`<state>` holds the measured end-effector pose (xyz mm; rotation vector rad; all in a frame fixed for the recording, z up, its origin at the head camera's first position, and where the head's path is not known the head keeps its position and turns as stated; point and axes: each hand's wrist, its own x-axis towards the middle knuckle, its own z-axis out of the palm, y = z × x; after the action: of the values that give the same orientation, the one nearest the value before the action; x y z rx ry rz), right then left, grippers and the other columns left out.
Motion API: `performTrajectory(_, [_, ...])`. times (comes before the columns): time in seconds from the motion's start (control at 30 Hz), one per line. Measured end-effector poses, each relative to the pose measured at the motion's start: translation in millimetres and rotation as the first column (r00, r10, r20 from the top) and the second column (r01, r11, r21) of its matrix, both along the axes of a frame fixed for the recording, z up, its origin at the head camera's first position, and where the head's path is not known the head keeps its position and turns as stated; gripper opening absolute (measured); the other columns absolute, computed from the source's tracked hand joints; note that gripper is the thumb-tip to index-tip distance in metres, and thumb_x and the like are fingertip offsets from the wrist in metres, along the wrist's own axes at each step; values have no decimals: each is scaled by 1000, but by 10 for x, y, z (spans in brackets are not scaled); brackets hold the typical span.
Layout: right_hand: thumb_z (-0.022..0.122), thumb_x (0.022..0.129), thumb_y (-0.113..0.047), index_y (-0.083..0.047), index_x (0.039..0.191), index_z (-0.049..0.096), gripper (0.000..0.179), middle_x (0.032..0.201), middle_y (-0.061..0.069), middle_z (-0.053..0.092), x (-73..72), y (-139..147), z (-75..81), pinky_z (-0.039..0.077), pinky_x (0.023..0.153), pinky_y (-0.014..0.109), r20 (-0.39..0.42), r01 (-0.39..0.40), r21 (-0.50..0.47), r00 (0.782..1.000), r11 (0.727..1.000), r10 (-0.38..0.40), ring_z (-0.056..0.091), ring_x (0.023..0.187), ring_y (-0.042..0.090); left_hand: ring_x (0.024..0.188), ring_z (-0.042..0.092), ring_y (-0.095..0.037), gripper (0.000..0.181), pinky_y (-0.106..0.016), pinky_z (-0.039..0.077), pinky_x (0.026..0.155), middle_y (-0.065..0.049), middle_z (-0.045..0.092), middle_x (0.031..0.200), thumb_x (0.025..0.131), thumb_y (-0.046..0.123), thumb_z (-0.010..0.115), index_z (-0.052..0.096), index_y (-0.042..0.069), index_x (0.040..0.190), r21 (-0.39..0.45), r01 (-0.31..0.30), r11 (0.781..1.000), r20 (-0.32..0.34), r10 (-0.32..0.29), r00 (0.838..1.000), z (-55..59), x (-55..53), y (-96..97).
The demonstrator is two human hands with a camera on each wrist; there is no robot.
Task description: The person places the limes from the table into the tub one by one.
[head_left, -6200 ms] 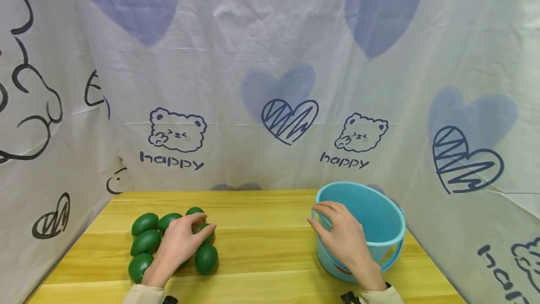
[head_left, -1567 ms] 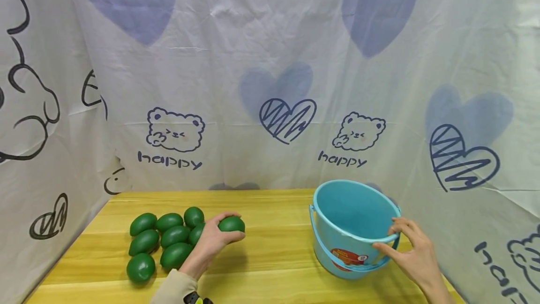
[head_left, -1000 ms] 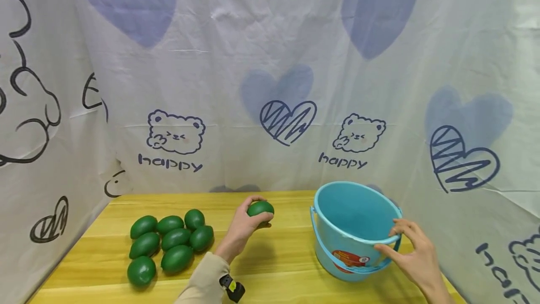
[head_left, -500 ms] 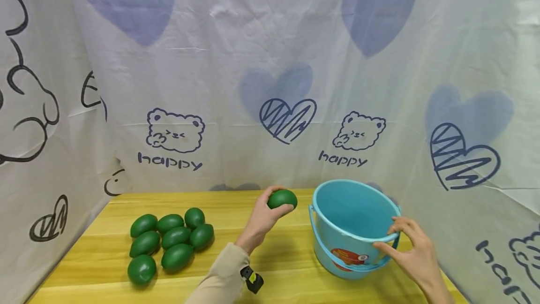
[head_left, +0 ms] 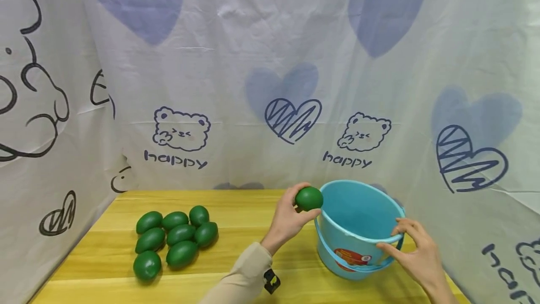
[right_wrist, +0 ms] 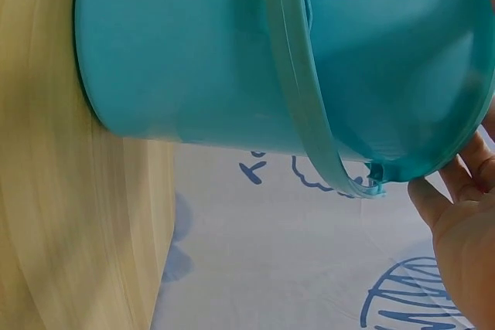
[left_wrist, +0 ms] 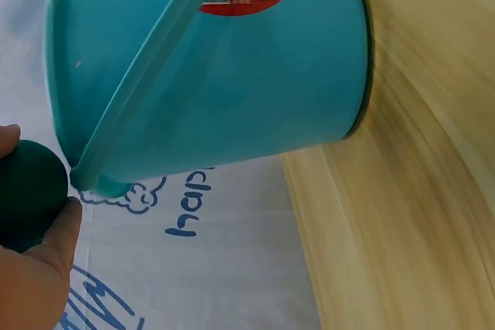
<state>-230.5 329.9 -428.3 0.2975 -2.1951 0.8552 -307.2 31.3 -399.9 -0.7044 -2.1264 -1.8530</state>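
The left hand (head_left: 288,217) has its grip fastened on a green ovoid (head_left: 309,199), fingers curled over the top and thumb underneath. It holds the piece off the tabletop (head_left: 249,229), at the left side of a light-blue bucket (head_left: 339,239) and about level with the rim. The left wrist view shows the ovoid just beside the joint of the handle (head_left: 363,269); whether it touches the plastic cannot be told. The right hand (head_left: 415,252) grips the rim on the bucket's right side, next to the other handle joint, its thumb against the outside.

The bucket stands upright on its base, mouth upward, with the handle folded down across the front over a red label (head_left: 352,256). The smooth inner wall shows in the head view, but the bottom is hidden behind the near rim.

At the other end of the tabletop, eight more green ovoids (head_left: 181,235) lie in a loose cluster, some touching and others slightly apart. A broad stretch of yellow wood grain separates them from the bucket, and the left sleeve (head_left: 246,266) crosses it from the near edge. The bucket sits close to the right edge, where the person's right forearm comes in. A pale cloth (head_left: 236,107) printed with hearts and bears hangs along the back edge and closes in both sides.
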Motion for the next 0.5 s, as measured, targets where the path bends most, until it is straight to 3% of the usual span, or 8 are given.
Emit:
performTrajectory(0.2, [93,59,-9,-14,85,61,41,114,13,60,18,15,1,24,97,3,1,7,2,1000,1000,-7,36,116,-19,103,62,-17,55,-26,56,84,-6,62,120,79,11,81,55,20,127,-18,-37,999,-94,35,995,19,28,166])
performTrajectory(0.4, [93,58,-9,-14,84,61,42,112,11,59,10,19,-3,23,96,2,-9,10,12,1000,1000,-10,36,116,-19,104,61,-15,59,-23,54,85,-6,61,125,79,13,82,55,16,132,-158,-115,981,-267,70,961,70,82,315])
performTrajectory(0.5, [93,58,-10,-15,84,60,42,112,12,60,-1,20,-7,23,94,2,-7,16,21,1000,1000,-16,35,115,-20,106,60,-15,61,-24,53,87,-6,59,129,81,17,81,54,17,136,-204,-117,972,-278,57,959,68,119,386])
